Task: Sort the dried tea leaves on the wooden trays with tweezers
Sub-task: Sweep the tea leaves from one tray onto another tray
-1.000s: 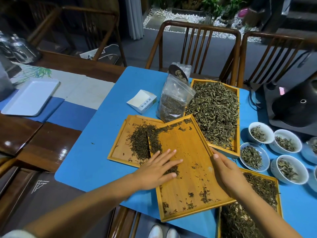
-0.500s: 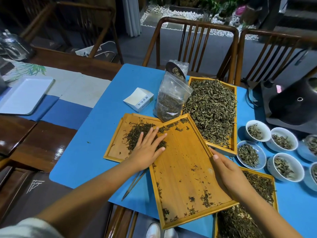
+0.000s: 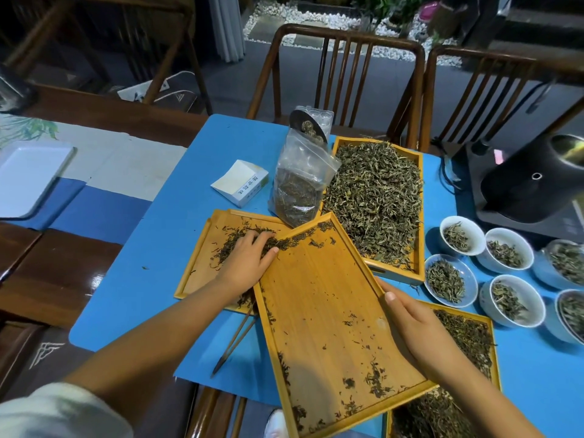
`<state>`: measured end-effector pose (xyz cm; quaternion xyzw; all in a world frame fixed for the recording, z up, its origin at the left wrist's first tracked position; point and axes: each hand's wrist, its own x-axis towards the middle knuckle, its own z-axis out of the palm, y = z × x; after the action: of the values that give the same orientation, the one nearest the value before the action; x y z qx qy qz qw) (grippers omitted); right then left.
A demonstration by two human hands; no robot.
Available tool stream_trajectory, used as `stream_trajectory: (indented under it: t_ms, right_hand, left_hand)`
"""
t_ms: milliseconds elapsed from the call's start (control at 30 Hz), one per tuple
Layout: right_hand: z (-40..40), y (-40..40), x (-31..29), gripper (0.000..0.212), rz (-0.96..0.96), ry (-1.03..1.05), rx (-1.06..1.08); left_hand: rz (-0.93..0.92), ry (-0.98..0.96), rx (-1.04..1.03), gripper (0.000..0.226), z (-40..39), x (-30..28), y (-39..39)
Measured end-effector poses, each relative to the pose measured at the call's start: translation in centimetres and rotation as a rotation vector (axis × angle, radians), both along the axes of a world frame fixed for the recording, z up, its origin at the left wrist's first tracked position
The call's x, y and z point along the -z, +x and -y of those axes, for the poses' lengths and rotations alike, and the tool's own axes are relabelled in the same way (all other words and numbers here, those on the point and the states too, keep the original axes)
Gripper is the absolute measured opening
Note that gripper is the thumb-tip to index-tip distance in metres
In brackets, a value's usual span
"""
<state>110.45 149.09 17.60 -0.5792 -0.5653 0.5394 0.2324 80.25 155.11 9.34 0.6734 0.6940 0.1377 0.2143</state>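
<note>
Left hand (image 3: pixel 249 263) lies flat with loose fingers on the dark tea leaves (image 3: pixel 235 245) in the left tray (image 3: pixel 197 267), mid-frame. Right hand (image 3: pixel 410 324) grips the right rim of the middle tray (image 3: pixel 319 311), which sits tilted over the left one, with only crumbs on it. Tweezers (image 3: pixel 235 341) lie on the blue mat (image 3: pixel 142 279), just below the left tray, nobody holding them.

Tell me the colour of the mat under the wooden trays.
Plain bright blue mat, best seen in the head view, the only one given.
</note>
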Motion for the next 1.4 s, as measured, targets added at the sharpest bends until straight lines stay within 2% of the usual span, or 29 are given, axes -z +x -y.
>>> stream_trajectory:
  t_ms: [233,433,767,933,1100,1267,1400]
  right_hand:
    - [-0.1,0.5,0.6,0.029,0.003,-0.031,0.031]
    - [-0.1,0.7,0.2,0.028,0.017,-0.029,0.074]
    - [-0.1,0.5,0.4,0.029,0.031,-0.012,0.075]
    - [0.1,0.7,0.8,0.029,0.017,-0.011,0.068]
    - [0.4,0.8,0.1,0.03,0.028,0.009,0.069]
    - [0.5,1.0,0.1,0.028,0.012,0.009,0.084]
    - [0.7,1.3,0.6,0.028,-0.01,0.007,0.083]
  left_hand:
    - [-0.085,0.01,0.089,0.035,-0.9,0.1,-0.2]
    - [-0.149,-0.002,0.047,0.029,-0.9,0.3,-2.0]
    - [-0.27,-0.002,0.04,0.033,-0.2,-0.5,-2.7]
    - [-0.427,0.001,0.016,0.042,-0.3,-0.7,-3.2]
    - [-0.337,0.039,-0.027,0.029,-0.3,-1.5,-3.7]
    - [-0.344,-0.018,-0.028,0.035,-0.2,-2.1,-3.2]
    - [-0.301,-0.034,-0.028,0.026,0.1,-2.3,-2.7]
